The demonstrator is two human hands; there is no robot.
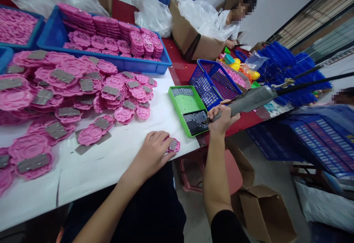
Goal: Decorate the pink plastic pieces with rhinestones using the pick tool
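Note:
My left hand (155,150) is closed over a pink plastic part (174,145) with a grey plate, holding it on the white table top (110,169) near the front edge. In my right hand (221,119) is a grey electric screwdriver (249,101), its cable trailing off to the right. The tool's tip reaches over a black perforated screw tray (195,122) that sits in a green tray (181,104). Loose small screws (181,92) fill the green tray's far end. To the left lies a large heap of similar pink parts (66,75) with grey plates.
Behind the heap stands a blue bin (138,66) of stacked pink parts. A blue basket (206,84) is just past the green tray. Open cardboard boxes (265,213) and a pink stool (233,173) are on the floor at right. Another person (231,21) sits at the far end.

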